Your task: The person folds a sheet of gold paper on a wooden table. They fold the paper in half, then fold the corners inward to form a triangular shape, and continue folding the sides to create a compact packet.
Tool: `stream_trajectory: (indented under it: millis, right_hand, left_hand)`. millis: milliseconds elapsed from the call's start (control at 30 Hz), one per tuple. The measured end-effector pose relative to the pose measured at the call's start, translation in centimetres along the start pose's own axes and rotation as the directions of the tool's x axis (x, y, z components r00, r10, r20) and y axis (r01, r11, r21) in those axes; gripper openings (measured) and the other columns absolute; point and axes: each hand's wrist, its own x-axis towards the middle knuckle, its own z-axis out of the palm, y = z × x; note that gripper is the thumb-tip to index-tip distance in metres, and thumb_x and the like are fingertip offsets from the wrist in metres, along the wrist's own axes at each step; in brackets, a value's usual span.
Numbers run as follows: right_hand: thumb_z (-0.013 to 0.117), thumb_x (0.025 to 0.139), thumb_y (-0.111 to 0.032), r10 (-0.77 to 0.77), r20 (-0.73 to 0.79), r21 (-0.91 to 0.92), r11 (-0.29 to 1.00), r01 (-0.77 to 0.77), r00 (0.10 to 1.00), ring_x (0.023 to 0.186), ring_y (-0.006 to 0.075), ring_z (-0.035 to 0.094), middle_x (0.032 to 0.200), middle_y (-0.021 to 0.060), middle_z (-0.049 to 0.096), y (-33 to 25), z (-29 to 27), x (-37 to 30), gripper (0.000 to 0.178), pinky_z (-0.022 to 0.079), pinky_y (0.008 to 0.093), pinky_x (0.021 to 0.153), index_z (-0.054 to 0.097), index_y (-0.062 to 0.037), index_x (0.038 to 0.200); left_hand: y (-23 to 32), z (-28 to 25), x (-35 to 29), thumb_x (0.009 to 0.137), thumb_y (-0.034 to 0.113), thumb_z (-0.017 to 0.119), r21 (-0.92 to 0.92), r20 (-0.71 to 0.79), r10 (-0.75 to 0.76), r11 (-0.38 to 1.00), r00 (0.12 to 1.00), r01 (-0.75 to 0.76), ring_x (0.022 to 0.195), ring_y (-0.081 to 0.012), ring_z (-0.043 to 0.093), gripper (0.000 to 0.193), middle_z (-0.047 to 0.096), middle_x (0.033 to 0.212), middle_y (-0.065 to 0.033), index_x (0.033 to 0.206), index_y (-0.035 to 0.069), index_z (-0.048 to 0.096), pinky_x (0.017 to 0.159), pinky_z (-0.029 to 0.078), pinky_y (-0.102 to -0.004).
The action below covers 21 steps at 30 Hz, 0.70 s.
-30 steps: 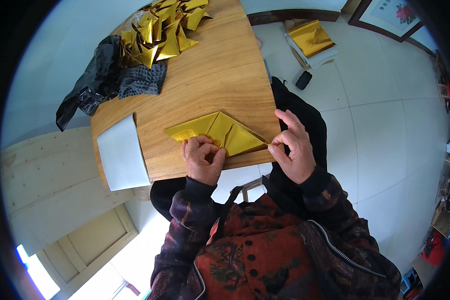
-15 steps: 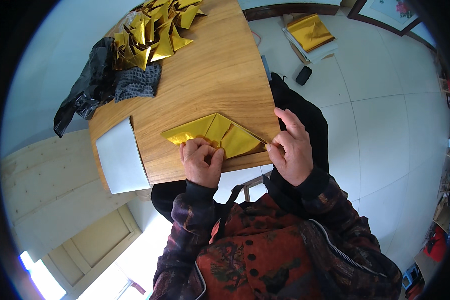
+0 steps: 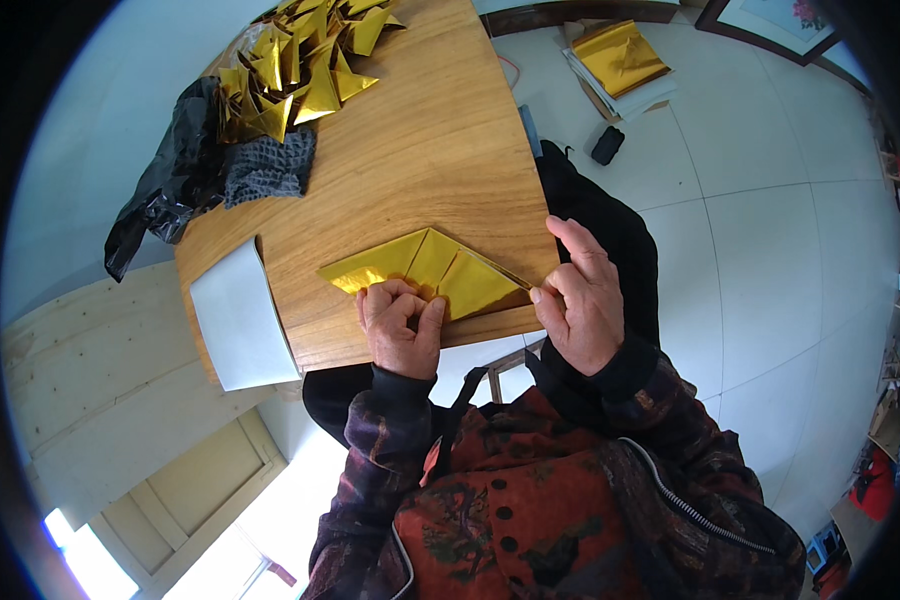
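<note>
Gold folded sheet (image 3: 432, 266) lies mid-frame, long axis dipping rightward, and now left hand (image 3: 402, 328) pinches its lower edge, right hand (image 3: 584, 310) nipping its right tip!

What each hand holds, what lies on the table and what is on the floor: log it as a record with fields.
Left hand: gripping the near edge of the folded gold paper
Right hand: pinching its right tip
Table, far end: heaped gold pieces, black plastic bag, gray textured cloth
Table, near left corner: pale sheet
Floor: gold sheet on a stack, small black object
</note>
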Motion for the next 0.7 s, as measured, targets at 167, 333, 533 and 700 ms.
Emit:
stream_trajectory:
  millis: [167, 333, 533, 700]
  right_hand:
    - [0.076, 0.075, -0.01, -0.006, 0.033, 0.041, 0.999, 0.005, 0.999, 0.133, 0.0382, 0.044, 0.145, 0.0185, 0.045, -0.1, -0.4, -0.1, 0.022, 0.038, 0.0434, 0.101, 0.054, -0.0064, 0.076]
    - [0.079, 0.072, -0.011, 0.013, 0.045, 0.048, 0.999, -0.015, 0.999, 0.134, 0.0369, 0.042, 0.145, 0.0156, 0.045, 0.0, -0.3, -0.1, 0.025, 0.037, 0.0442, 0.101, 0.054, -0.008, 0.075]
    - [0.08, 0.072, -0.012, 0.004, 0.036, 0.057, 0.998, -0.006, 0.999, 0.133, 0.0362, 0.042, 0.143, 0.0149, 0.046, 0.0, -0.2, -0.1, 0.026, 0.037, 0.0434, 0.101, 0.055, -0.0083, 0.075]
    - [0.08, 0.072, -0.012, -0.003, 0.035, 0.055, 0.998, 0.001, 0.999, 0.133, 0.0362, 0.042, 0.143, 0.0158, 0.046, 0.0, -0.3, -0.1, 0.026, 0.037, 0.0434, 0.101, 0.054, -0.0078, 0.075]
  left_hand:
    - [-0.2, 0.0, -0.1, 0.077, 0.006, 0.074, 0.006, -0.004, 0.006, 1.0, 1.0, -0.006, 0.09, -0.0258, 0.05, 0.019, 0.055, 0.091, -0.0092, 0.068, 0.001, 0.058, 0.082, 0.041, -0.0366]
    - [-0.5, -1.1, -0.4, 0.072, 0.014, 0.079, -0.122, 0.127, -0.072, 0.989, 0.989, 0.088, 0.098, -0.022, 0.054, 0.013, 0.056, 0.094, -0.0036, 0.078, 0.007, 0.069, 0.109, 0.019, -0.0477]
    - [-1.1, -2.1, -0.4, 0.071, 0.012, 0.079, -0.267, 0.204, -0.05, 0.958, 0.978, 0.104, 0.097, -0.0172, 0.055, 0.013, 0.058, 0.091, 0.0007, 0.083, 0.01, 0.074, 0.112, 0.009, -0.0505]
    - [-0.9, -1.7, -0.3, 0.074, 0.012, 0.079, -0.218, 0.191, -0.067, 0.97, 0.979, 0.109, 0.088, -0.015, 0.056, 0.007, 0.058, 0.084, 0.003, 0.076, 0.011, 0.072, 0.111, 0.011, -0.0495]
